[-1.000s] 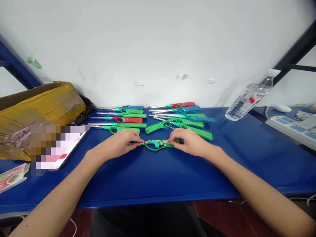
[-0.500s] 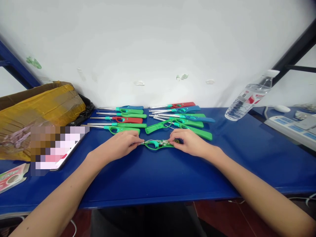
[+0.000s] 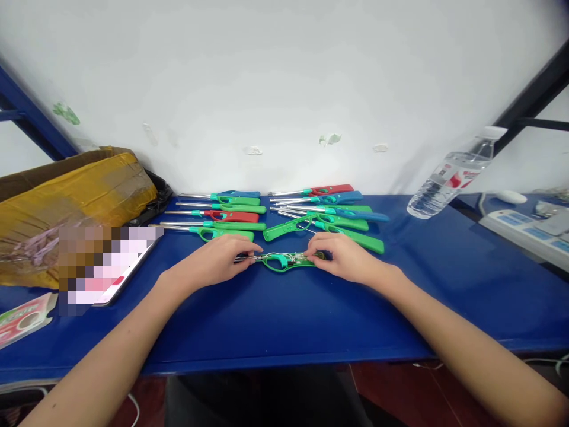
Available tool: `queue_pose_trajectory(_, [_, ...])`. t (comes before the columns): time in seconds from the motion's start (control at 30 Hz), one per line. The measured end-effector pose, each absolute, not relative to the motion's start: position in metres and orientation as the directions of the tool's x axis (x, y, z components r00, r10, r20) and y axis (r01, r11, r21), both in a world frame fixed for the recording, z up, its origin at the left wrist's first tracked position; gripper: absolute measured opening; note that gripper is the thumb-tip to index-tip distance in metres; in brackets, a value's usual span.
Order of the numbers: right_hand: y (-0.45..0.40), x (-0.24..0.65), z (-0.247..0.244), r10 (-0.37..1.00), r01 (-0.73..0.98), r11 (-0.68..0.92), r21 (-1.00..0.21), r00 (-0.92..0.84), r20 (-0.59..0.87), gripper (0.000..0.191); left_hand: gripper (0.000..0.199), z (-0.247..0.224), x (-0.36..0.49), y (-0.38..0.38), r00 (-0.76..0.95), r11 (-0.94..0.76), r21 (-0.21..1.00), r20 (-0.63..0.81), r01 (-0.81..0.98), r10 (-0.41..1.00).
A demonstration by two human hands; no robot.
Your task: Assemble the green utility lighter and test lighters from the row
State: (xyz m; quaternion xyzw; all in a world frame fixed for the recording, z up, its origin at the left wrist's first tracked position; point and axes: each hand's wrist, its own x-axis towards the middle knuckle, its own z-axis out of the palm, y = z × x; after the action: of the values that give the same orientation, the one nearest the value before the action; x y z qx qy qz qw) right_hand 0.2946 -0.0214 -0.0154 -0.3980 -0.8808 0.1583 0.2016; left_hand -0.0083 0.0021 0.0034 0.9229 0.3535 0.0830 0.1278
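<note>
An opened green lighter half lies in front of me, with a teal trigger and white wires showing inside. My left hand is closed on the thin metal rod at its left end. At the other end, my right hand pinches the green handle near the inner parts; its fingertips partly cover them. Just behind sits a loose green shell half, tilted on the blue table. Several lighters with green, blue and red handles lie in two groups behind my hands, among them a red one.
A yellow-taped box and a phone are at the left, with a printed card nearer me. A water bottle leans at the back right, beside a white power strip.
The fingers of my left hand have shifted slightly left along the rod and loosened a little, so more of the metal shows. My right hand has barely moved.
</note>
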Motion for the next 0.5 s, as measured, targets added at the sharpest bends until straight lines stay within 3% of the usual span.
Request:
queue_pose_trajectory(0.2, [-0.02, 0.295, -0.017, 0.756, 0.633, 0.647, -0.426, -0.605, 0.249, 0.012, 0.031, 0.0, -0.004, -0.001, 0.736, -0.735, 0.247, 0.108, 0.631, 0.668])
queue_pose_trajectory(0.5, [-0.02, 0.295, -0.018, 0.749, 0.624, 0.655, -0.426, -0.608, 0.262, 0.011, 0.02, -0.008, 0.007, 0.0, 0.758, -0.762, 0.354, 0.185, 0.543, 0.626])
